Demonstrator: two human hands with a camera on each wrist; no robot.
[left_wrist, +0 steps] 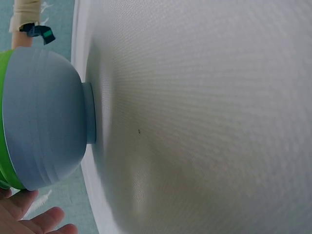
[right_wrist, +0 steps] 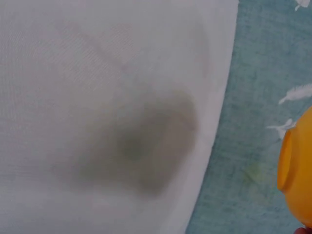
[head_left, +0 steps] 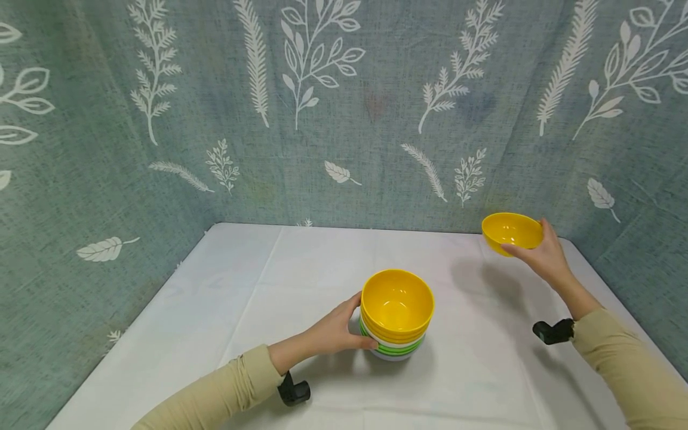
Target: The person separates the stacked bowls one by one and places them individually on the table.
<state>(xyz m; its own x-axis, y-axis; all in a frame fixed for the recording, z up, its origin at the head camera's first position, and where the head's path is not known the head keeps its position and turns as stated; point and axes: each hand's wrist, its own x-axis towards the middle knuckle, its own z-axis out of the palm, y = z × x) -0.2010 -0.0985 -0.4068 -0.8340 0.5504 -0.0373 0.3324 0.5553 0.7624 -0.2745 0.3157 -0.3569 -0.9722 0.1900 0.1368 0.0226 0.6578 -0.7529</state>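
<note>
Near the middle of the white table, a stack of nested bowls point(head_left: 398, 304) has yellow ones uppermost, with white and green rims below. Its bottom is a pale blue-grey bowl point(left_wrist: 46, 117), seen from the side in the left wrist view. My left hand point(head_left: 333, 330) grips the stack from its left side, thumb in front; whether the base touches the table I cannot tell. Off to the right and farther back, my right hand point(head_left: 549, 257) holds a single yellow bowl point(head_left: 513, 230) by its right side, up in the air. Only that bowl's underside shows in the right wrist view.
The white cloth-covered table point(head_left: 301, 263) casts back shadows of the right arm and bowl. Green-grey leaf-patterned curtain point(head_left: 344, 149) encloses the back and both sides. A black wrist camera point(head_left: 294, 391) sits on the left wrist, another point(head_left: 553, 331) on the right.
</note>
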